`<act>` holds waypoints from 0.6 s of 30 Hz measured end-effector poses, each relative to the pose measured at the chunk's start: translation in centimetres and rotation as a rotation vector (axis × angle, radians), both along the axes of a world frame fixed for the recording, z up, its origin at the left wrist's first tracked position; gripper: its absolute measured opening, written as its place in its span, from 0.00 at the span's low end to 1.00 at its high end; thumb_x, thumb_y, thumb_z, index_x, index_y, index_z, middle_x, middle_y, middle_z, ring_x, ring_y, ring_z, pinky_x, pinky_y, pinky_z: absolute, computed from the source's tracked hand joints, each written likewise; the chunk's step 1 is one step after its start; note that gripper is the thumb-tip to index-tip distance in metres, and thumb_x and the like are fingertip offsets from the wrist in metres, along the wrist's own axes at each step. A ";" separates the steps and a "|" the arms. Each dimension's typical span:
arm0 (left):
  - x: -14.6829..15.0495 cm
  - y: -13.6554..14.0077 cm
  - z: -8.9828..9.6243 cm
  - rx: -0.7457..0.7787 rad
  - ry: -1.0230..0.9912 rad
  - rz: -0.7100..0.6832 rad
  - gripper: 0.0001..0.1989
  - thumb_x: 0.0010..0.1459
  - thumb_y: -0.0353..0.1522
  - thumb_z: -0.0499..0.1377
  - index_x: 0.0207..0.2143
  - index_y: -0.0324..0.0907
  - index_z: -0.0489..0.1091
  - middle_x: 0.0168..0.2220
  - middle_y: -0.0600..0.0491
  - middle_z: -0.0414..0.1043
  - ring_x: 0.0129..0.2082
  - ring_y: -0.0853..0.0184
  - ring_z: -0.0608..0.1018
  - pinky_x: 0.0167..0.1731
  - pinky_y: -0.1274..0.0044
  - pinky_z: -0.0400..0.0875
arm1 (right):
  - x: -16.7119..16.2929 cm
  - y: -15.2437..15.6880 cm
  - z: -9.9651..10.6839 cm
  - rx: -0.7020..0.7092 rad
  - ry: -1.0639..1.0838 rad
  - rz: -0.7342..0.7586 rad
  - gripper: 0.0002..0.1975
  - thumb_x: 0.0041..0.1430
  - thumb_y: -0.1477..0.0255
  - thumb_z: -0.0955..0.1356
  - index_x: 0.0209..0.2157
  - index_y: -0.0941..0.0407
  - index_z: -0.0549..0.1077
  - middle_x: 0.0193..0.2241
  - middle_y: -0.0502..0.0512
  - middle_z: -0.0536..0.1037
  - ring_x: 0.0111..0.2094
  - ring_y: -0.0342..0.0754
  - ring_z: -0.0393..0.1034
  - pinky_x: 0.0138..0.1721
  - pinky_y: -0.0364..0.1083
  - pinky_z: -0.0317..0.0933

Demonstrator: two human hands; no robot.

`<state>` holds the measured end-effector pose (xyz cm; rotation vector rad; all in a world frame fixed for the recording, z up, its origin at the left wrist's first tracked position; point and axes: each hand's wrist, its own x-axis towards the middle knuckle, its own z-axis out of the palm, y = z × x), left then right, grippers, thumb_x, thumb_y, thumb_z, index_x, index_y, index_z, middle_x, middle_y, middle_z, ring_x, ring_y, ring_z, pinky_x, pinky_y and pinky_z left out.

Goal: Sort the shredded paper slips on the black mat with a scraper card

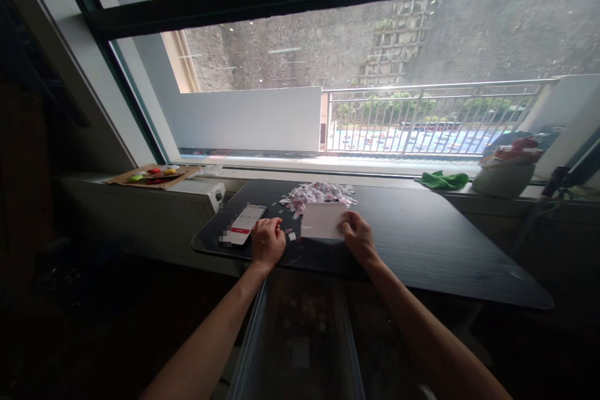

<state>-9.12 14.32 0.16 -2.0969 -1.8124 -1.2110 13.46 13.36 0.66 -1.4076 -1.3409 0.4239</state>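
Observation:
My right hand (359,235) grips the right edge of a pale, flat rectangular sheet (322,220), perhaps paper or card, between thumb and fingers. The sheet is tilted up just in front of a heap of small white and pinkish paper scraps (319,192). My left hand (269,241) is curled closed over the front of the table, to the left of the sheet and apart from it. Whatever its fingers may hold is hidden. A few loose scraps (292,236) lie beside that hand. Left of it a lit phone (247,224) rests on the tabletop.
The dark table (412,244) stands against a window. Below its front edge is a clear plastic bin (300,337) with some pieces inside. A green cloth (444,180) and a pale container (504,175) sit on the right sill; cardboard (152,176) with colourful items lies at left.

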 end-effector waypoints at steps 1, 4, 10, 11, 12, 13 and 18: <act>0.0 0.0 0.0 -0.001 0.002 0.001 0.14 0.49 0.25 0.50 0.35 0.40 0.72 0.32 0.48 0.74 0.41 0.58 0.72 0.44 0.66 0.65 | 0.0 0.0 0.0 0.004 -0.002 -0.016 0.15 0.48 0.69 0.61 0.39 0.55 0.71 0.33 0.55 0.77 0.35 0.51 0.70 0.40 0.49 0.63; 0.0 0.0 0.0 -0.004 0.008 0.000 0.14 0.49 0.25 0.50 0.35 0.40 0.72 0.32 0.48 0.74 0.41 0.58 0.72 0.44 0.67 0.64 | 0.0 0.1 -0.2 0.041 0.036 0.042 0.14 0.50 0.69 0.62 0.39 0.55 0.71 0.32 0.54 0.77 0.33 0.50 0.71 0.39 0.48 0.64; -0.2 0.1 -0.2 -0.014 0.005 -0.007 0.14 0.50 0.26 0.49 0.36 0.39 0.72 0.33 0.47 0.74 0.41 0.57 0.72 0.44 0.66 0.64 | -0.6 0.4 -0.8 0.113 0.101 0.253 0.13 0.53 0.66 0.64 0.39 0.55 0.69 0.32 0.55 0.78 0.33 0.48 0.73 0.39 0.47 0.66; -0.2 0.2 -0.2 -0.015 0.005 -0.008 0.15 0.50 0.26 0.49 0.36 0.39 0.72 0.33 0.47 0.74 0.41 0.57 0.71 0.45 0.66 0.64 | -0.7 0.4 -0.9 0.115 0.084 0.277 0.12 0.53 0.66 0.64 0.39 0.55 0.69 0.32 0.54 0.78 0.32 0.48 0.73 0.38 0.46 0.66; -0.2 0.2 -0.2 -0.013 0.005 -0.008 0.15 0.50 0.26 0.49 0.36 0.39 0.72 0.33 0.47 0.74 0.41 0.57 0.71 0.45 0.66 0.64 | -0.7 0.4 -0.9 0.113 0.058 0.286 0.12 0.53 0.66 0.64 0.40 0.54 0.69 0.32 0.54 0.78 0.32 0.47 0.73 0.38 0.46 0.66; -0.2 0.2 -0.2 -0.010 0.007 -0.008 0.15 0.50 0.26 0.49 0.36 0.39 0.72 0.33 0.47 0.74 0.41 0.57 0.71 0.45 0.66 0.64 | -0.7 0.4 -0.9 0.110 0.026 0.282 0.12 0.53 0.67 0.63 0.40 0.54 0.70 0.31 0.54 0.78 0.31 0.47 0.73 0.38 0.46 0.66; -0.2 0.3 -0.3 0.008 0.004 0.005 0.14 0.49 0.25 0.50 0.35 0.40 0.72 0.32 0.48 0.74 0.40 0.58 0.72 0.44 0.67 0.64 | -0.3 -0.1 -0.3 0.076 -0.126 0.110 0.13 0.53 0.70 0.61 0.40 0.55 0.70 0.28 0.53 0.77 0.29 0.48 0.71 0.34 0.46 0.64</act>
